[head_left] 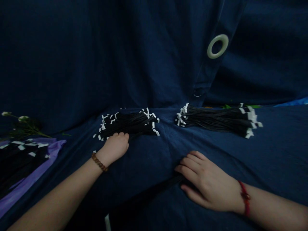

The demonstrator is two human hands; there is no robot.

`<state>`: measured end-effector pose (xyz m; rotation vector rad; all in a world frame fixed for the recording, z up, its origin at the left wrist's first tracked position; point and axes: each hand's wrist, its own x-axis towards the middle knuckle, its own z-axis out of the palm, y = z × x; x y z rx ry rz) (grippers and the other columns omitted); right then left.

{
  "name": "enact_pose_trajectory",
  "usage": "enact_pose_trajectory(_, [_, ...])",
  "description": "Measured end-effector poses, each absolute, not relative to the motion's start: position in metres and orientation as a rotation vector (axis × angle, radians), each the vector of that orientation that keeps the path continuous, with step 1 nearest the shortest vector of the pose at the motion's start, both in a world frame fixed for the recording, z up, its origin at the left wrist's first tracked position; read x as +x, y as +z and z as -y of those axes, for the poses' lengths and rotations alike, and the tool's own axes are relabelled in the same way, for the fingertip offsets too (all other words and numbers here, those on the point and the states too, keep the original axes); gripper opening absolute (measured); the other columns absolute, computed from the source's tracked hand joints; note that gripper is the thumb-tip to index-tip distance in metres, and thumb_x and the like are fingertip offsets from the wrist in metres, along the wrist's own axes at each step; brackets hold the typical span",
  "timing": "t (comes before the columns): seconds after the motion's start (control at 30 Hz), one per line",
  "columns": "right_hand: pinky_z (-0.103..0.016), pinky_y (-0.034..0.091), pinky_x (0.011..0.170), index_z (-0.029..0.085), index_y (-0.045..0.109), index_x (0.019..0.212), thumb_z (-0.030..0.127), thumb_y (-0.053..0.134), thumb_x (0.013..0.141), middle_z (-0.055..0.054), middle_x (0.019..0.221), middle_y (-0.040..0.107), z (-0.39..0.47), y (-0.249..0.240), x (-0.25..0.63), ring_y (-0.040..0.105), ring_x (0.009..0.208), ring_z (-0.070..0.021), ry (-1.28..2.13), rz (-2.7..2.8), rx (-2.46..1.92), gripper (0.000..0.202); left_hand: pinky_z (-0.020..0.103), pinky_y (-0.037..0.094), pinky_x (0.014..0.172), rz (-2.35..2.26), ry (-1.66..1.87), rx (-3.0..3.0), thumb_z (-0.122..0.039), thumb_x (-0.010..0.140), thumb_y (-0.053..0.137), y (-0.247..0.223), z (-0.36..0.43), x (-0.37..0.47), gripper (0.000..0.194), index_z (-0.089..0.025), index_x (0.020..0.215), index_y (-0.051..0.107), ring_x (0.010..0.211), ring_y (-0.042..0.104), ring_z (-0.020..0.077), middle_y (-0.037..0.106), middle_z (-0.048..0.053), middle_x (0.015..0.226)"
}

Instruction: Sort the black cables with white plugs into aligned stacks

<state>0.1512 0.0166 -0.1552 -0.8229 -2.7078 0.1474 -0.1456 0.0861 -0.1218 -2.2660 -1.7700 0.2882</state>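
My left hand [115, 146] is closed at the near edge of a bundle of black cords [130, 123] with white end pieces. Its fingers curl round a dark cord that runs out to the right; a white end shows by the wrist. My right hand [204, 181] rests lower on the cloth, thumb and fingers bent round dark cords [154, 189]. Those stretch down-left, where a white end piece [107, 222] shows. How many cords each hand holds is hard to make out in the dark.
A second bundle of black cords [216, 118] lies at the back right. On the left, more white-ended cords [21, 160] lie on purple wrapping [36, 175], near white flowers [23, 119]. Dark blue cloth [154, 154] covers the surface; a curtain with a pale ring [225, 46] hangs behind.
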Motion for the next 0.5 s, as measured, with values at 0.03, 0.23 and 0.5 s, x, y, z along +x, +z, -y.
enact_pose_trajectory(0.03, [-0.045,0.033,0.088,0.014,0.056,0.111,0.027,0.046,0.086,-0.01,0.098,0.057,-0.017,-0.155,0.152,0.049,0.093,-0.023,0.151,2.703,-0.823,0.029,0.037,0.047,0.074,1.78,0.28,-2.249,-0.019,0.087,0.033,-0.117,-0.084,-0.144,0.029,-0.007,0.093,0.059,0.084,0.061,0.0262,0.062,0.017,0.092])
enact_pose_trajectory(0.23, [-0.042,0.037,0.084,0.015,0.055,0.107,0.023,0.048,0.085,-0.009,0.095,0.058,-0.017,-0.157,0.154,0.05,0.09,-0.0217,0.15,2.664,-0.784,0.025,0.032,0.041,0.055,1.901,0.227,-2.236,-0.027,0.088,0.028,-0.068,-0.06,-0.139,0.028,-0.016,0.084,0.054,0.059,0.059,0.0211,0.06,0.006,0.067])
enact_pose_trajectory(0.5, [-0.047,0.035,0.094,0.007,0.041,0.123,0.018,0.058,0.079,-0.018,0.116,0.05,-0.014,-0.155,0.158,0.042,0.116,-0.0283,-0.229,2.312,-0.639,0.048,0.032,0.046,0.063,1.713,0.011,-2.544,-0.027,0.09,0.029,-0.067,0.008,-0.096,0.027,-0.021,0.089,0.056,0.066,0.062,0.0186,0.066,0.004,0.082])
